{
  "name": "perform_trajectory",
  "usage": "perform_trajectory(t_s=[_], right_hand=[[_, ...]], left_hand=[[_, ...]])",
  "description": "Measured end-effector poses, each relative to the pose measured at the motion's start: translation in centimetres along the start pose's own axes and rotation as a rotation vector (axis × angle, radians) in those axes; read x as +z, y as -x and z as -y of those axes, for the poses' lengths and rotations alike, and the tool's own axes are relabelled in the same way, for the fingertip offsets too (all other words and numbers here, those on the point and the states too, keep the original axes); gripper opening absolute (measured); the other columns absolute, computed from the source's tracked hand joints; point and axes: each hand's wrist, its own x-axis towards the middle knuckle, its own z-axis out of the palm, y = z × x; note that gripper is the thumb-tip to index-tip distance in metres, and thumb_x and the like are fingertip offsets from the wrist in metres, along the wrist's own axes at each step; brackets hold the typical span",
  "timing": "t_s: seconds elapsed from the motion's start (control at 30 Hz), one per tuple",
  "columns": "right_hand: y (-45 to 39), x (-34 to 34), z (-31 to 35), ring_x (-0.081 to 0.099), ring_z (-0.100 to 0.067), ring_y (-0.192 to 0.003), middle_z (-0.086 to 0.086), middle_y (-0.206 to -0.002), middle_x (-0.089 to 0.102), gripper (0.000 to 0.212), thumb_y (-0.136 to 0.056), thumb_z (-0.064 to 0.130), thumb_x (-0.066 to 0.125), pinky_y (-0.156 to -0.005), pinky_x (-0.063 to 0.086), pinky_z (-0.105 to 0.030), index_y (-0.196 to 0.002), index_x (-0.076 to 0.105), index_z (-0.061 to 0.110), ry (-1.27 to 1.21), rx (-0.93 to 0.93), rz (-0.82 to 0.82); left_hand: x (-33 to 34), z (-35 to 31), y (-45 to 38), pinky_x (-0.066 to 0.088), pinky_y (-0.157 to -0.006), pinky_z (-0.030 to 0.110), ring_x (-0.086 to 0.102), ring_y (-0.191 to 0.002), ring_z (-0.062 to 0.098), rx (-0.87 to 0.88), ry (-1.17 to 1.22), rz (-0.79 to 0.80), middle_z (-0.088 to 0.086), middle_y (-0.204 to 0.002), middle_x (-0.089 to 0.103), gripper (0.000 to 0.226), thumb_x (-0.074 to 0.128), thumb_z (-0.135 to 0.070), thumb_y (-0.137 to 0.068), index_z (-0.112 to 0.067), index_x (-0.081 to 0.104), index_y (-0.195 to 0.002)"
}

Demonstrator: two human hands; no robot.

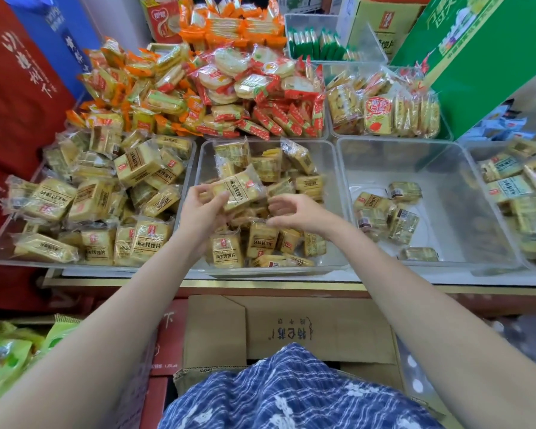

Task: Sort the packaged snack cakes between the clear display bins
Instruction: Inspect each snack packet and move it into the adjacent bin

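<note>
Bright, even light is falling from overhead, leaving only faint shadows. Soft glare is glinting off the clear bin [427, 181] walls. Around that bin, toward the frame edges, straight lines are bending and detail is smearing slightly.

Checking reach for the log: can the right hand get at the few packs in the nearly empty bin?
Probably yes: the right hand holds nothing, the nearly empty bin is open-topped beside it, and nothing covers the packs.
</note>
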Motion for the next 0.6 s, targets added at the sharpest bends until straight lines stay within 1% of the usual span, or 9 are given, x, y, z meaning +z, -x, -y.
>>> perform_trajectory(t_s=[0.1, 0.17, 0.23, 0.3, 0.37, 0.4, 0.47, 0.53, 0.6], right_hand=[[-1.0, 2.5, -0.7, 0.046, -0.022, -0.128, -0.006, -0.143, 0.047, 0.07, -0.082, 0.018, 0.073, -0.106, 0.039, -0.034, -0.142, 0.039, 0.014, 0.352, 0.039, 0.047], [-1.3, 3.7, -0.8, 0.052, -0.022, -0.118, -0.007, -0.133, 0.054, 0.056, -0.082, 0.013, 0.072, -0.099, 0.044, -0.034, -0.133, 0.05, 0.015, 0.393, 0.028, -0.022], [-1.3, 3.5, -0.5, 0.054, -0.018, -0.106, -0.004, -0.121, 0.058, 0.043, -0.081, 0.014, 0.073, -0.089, 0.045, -0.029, -0.121, 0.057, 0.015, 0.32, 0.015, -0.128], [-1.0, 2.0, 0.1, 0.055, -0.014, -0.099, -0.001, -0.116, 0.057, 0.038, -0.084, 0.016, 0.07, -0.08, 0.047, -0.024, -0.119, 0.055, 0.014, 0.079, 0.033, -0.26], [-0.2, -0.1, 1.1, 0.059, -0.014, -0.088, -0.007, -0.119, 0.057, 0.032, -0.089, 0.012, 0.062, -0.065, 0.051, -0.022, -0.119, 0.049, 0.013, -0.384, 0.064, -0.344], [0.3, -1.1, 1.5, 0.061, -0.015, -0.085, -0.011, -0.118, 0.058, 0.033, -0.091, 0.008, 0.059, -0.062, 0.052, -0.023, -0.121, 0.045, 0.012, -0.637, 0.063, -0.361], [1.3, -2.7, 1.9, 0.063, -0.018, -0.082, -0.012, -0.108, 0.06, 0.042, -0.092, 0.001, 0.054, -0.067, 0.055, -0.028, -0.129, 0.038, 0.015, -1.024, 0.032, -0.377], [2.2, -3.6, 2.0, 0.063, -0.022, -0.083, -0.01, -0.102, 0.061, 0.047, -0.092, 0.0, 0.052, -0.072, 0.056, -0.031, -0.129, 0.036, 0.025, -1.204, -0.006, -0.346], [2.8, -3.8, 2.0, 0.063, -0.025, -0.085, -0.01, -0.104, 0.062, 0.043, -0.092, 0.001, 0.052, -0.075, 0.057, -0.034, -0.123, 0.041, 0.029, -1.243, -0.035, -0.303]], left_hand=[[-2.2, 0.1, -0.1, 0.057, -0.063, 0.022, 0.067, -0.086, 0.017, -0.05, 0.002, -0.028, 0.008, -0.11, 0.061, 0.034, 0.06, -0.009, -0.089, -0.006, 0.044, -0.118], [-2.9, 0.3, -0.1, 0.058, -0.073, 0.028, 0.067, -0.09, 0.019, -0.079, -0.006, -0.012, 0.011, -0.113, 0.061, 0.033, 0.062, -0.01, -0.087, -0.008, 0.045, -0.115], [-2.9, 0.2, 0.0, 0.056, -0.079, 0.031, 0.067, -0.09, 0.018, -0.075, 0.002, -0.012, 0.011, -0.112, 0.062, 0.028, 0.063, -0.01, -0.087, -0.009, 0.046, -0.109], [-2.7, 0.1, -0.1, 0.056, -0.082, 0.031, 0.068, -0.086, 0.016, -0.066, 0.031, -0.011, 0.009, -0.108, 0.062, 0.022, 0.062, -0.009, -0.088, -0.01, 0.047, -0.104], [-2.3, -0.1, -0.2, 0.056, -0.082, 0.031, 0.067, -0.086, 0.015, -0.071, 0.063, 0.009, 0.01, -0.107, 0.063, 0.02, 0.06, -0.008, -0.089, -0.01, 0.047, -0.103], [-2.1, -0.1, -0.2, 0.056, -0.082, 0.031, 0.067, -0.088, 0.016, -0.077, 0.079, 0.024, 0.011, -0.109, 0.063, 0.021, 0.06, -0.008, -0.089, -0.009, 0.047, -0.106], [-1.3, -0.1, -0.3, 0.057, -0.081, 0.031, 0.068, -0.09, 0.018, -0.093, 0.115, 0.066, 0.013, -0.111, 0.063, 0.03, 0.058, -0.008, -0.09, -0.008, 0.045, -0.117], [-0.3, -0.4, -0.2, 0.059, -0.078, 0.03, 0.068, -0.092, 0.02, -0.101, 0.181, 0.121, 0.012, -0.109, 0.063, 0.039, 0.055, -0.004, -0.092, -0.011, 0.041, -0.127], [0.7, -0.8, 0.0, 0.059, -0.077, 0.032, 0.066, -0.096, 0.023, -0.104, 0.254, 0.183, 0.011, -0.11, 0.062, 0.046, 0.052, 0.001, -0.092, -0.016, 0.039, -0.134]])
